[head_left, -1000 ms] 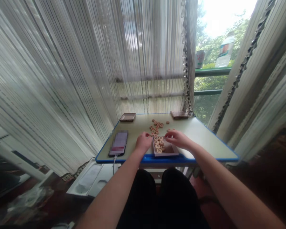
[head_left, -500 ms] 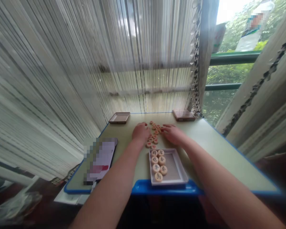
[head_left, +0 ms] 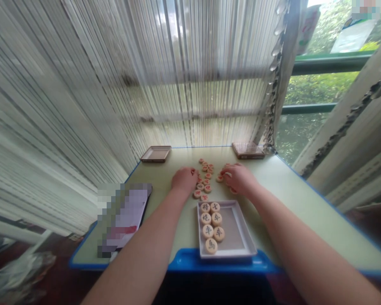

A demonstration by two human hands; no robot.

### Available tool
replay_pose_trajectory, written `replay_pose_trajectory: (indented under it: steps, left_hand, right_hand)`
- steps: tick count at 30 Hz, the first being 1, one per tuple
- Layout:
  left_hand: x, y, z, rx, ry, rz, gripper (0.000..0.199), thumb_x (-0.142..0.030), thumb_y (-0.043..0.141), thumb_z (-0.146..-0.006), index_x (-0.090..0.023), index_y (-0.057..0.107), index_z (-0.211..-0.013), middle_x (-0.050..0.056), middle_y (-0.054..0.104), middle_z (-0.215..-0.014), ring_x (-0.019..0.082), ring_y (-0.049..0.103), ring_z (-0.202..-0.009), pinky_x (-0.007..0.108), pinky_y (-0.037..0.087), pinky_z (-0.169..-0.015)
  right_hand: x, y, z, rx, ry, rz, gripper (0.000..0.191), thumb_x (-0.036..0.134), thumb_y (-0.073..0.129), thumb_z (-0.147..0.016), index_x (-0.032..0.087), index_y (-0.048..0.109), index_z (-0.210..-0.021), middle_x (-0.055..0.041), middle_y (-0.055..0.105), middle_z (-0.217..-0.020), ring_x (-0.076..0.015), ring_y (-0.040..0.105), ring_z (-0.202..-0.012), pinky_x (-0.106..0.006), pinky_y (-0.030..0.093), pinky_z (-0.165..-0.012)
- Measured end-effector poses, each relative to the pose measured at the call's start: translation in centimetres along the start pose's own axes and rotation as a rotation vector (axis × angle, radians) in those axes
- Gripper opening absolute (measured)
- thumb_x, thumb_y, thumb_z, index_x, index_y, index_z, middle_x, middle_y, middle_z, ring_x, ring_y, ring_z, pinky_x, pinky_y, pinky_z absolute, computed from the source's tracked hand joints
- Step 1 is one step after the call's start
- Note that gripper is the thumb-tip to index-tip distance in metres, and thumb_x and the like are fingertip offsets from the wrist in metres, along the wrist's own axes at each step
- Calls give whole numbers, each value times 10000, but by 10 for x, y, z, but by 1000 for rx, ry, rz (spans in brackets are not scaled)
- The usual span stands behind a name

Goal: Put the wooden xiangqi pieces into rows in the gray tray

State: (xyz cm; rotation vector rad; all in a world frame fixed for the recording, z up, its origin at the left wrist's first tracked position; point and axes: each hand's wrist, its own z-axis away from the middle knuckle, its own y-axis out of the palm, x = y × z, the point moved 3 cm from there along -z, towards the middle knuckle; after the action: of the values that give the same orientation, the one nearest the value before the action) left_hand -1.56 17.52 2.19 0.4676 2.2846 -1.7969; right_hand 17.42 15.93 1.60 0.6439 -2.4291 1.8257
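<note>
Forearms point(head_left: 158, 228) angled inward over table point(head_left: 284, 186).
We see left hand point(head_left: 184, 180) curled beside red-marked pieces point(head_left: 207, 189), right hand point(head_left: 239, 178) arched over others; whether either grips any, we can't tell.

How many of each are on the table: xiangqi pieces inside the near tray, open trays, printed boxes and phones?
Dark-marked xiangqi pieces in the near tray: 7
Open trays, near one included: 2
Printed box: 1
Phone: 1
Total: 11
</note>
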Motion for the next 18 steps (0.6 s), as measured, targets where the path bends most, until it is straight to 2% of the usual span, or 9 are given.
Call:
replay_pose_trajectory:
  steps: [7, 10, 15, 18]
  left_hand:
    - [-2, 1, 1, -55, 13, -53, 340, -411, 452, -813, -177, 696, -771, 113, 651, -860, 211, 592, -780, 280, 427, -698]
    - [-3, 2, 1, -73, 14, -54, 347, -415, 444, -818, -176, 694, -797, 111, 648, -857, 212, 587, -784, 285, 424, -703]
    - [-4, -1, 1, -159, 76, -86, 326, -363, 442, -828, -182, 709, -779, 100, 643, -813, 205, 565, -808, 284, 415, -760]
    - [-5, -4, 2, -180, 87, -68, 328, -354, 441, -831, -181, 712, -769, 94, 635, -790, 197, 555, -797, 282, 412, -777]
  right_hand:
    - [-2, 3, -5, 7, 86, 1, 227, 251, 506, -764, 226, 701, -878, -52, 697, -870, -233, 545, -899, -298, 402, -752]
    - [-2, 5, -5, -8, 84, -2, 198, 284, 525, -759, 232, 692, -851, -46, 692, -890, -234, 540, -889, -298, 394, -743]
    - [-2, 4, -4, -25, 77, -5, 259, 313, 501, -778, 219, 662, -958, -52, 682, -951, -244, 525, -907, -309, 387, -759]
    - [-2, 4, -4, -14, 82, 8, 267, 322, 503, -778, 204, 667, -952, -61, 678, -964, -249, 518, -908, -315, 382, -775]
